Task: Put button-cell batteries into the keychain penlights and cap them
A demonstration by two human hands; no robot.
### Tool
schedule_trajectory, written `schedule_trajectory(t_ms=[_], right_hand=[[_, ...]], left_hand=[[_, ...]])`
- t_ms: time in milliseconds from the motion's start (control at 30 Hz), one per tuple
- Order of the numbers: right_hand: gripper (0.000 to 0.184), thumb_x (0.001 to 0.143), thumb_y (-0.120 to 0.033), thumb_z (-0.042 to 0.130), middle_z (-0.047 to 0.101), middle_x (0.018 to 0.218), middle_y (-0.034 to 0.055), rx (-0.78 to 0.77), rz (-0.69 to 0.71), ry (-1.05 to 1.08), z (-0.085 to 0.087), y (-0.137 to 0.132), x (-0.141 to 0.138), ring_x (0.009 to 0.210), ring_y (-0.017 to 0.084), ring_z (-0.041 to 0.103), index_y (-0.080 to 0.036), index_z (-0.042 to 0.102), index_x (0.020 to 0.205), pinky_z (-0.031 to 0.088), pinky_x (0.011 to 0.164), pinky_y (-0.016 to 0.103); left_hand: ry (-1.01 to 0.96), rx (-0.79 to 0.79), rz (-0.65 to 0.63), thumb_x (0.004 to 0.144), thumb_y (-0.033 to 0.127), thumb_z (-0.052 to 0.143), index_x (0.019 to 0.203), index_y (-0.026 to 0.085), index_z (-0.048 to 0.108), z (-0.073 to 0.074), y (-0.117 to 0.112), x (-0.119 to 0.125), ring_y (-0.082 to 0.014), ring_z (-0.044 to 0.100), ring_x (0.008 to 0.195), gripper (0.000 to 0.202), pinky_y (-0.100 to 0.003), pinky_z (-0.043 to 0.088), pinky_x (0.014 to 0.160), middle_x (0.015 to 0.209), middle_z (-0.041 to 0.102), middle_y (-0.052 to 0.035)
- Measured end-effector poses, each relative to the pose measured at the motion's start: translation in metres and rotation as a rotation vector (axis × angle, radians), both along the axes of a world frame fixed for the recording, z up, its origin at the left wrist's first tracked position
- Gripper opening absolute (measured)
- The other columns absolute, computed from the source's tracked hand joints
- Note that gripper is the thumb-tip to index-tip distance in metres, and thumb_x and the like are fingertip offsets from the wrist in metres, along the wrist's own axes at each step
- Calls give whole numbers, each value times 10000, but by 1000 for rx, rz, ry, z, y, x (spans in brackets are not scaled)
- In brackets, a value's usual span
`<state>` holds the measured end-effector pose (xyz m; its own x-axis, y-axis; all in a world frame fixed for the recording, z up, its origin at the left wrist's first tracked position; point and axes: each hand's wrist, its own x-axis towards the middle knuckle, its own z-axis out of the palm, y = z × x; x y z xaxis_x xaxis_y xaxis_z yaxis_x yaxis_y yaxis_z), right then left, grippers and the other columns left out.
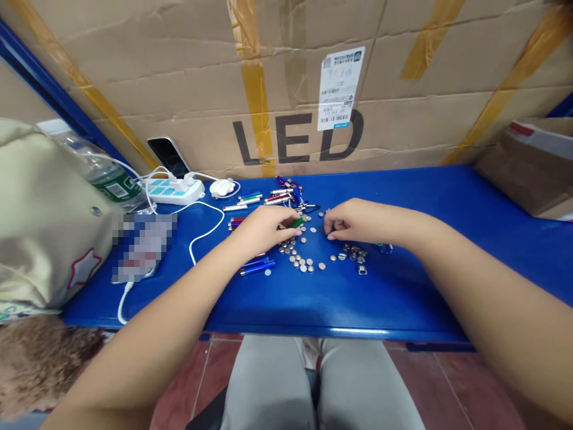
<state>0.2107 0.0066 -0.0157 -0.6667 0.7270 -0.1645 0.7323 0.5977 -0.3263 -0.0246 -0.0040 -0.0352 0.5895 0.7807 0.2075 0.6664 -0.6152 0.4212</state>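
My left hand (273, 226) is closed on a short green metal tube (297, 222), which looks like the body of a small penlight. Opposite it, a short gap away, my right hand (341, 221) has its fingers curled and thumb drawn in; whatever they hold, if anything, is hidden. Several button cells (303, 263) are scattered on the blue tabletop (340, 304) below and between the hands. Small shiny metal parts (357, 254) lie under my right wrist. Blue metal tubes (257, 267) rest below my left wrist, and more coloured penlights (280, 197) are heaped behind that hand.
A big cardboard box (188, 89) stands along the back edge. At left are a power strip (179, 190), a white charger (221, 188), a white cable (208, 230), a bottle (114, 182), a blurred-out phone (143, 248) and a beige bag (49, 221). A smaller carton (523, 167) sits at right.
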Motion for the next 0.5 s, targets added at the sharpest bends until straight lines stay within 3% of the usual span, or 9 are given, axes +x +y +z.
schedule_trajectory(t_ms=[100,233,367,500], right_hand=[[127,815,-255,566,697,803,37,69,-31,96,2,-1,-3,681,156,595,-199,678,804,429,628,285],[151,839,-314,566,685,820,36,175,-77,406,1,-1,-5,718,157,590,-190,651,847,443,667,285],[187,859,-363,571,668,800,24,161,-99,561,-3,0,-9,700,148,576,-188,636,858,435,659,283],[182,856,-361,584,646,755,9,140,-101,636,-8,-1,-15,675,143,557,-187,638,860,421,650,288]], left_hand=[[13,11,-7,873,280,663,934,180,712,1,0,0,-159,642,756,127,-253,453,675,833,724,-16],[7,67,-56,909,301,623,1007,193,716,0,0,-1,-176,660,834,173,-289,481,768,927,740,-35],[-24,82,-85,919,277,612,1122,211,695,-1,0,-2,-179,669,893,229,-304,490,821,1011,741,-38],[-27,122,-86,918,252,608,1104,214,701,-1,-1,-1,-171,659,847,211,-294,485,780,971,739,-32]])
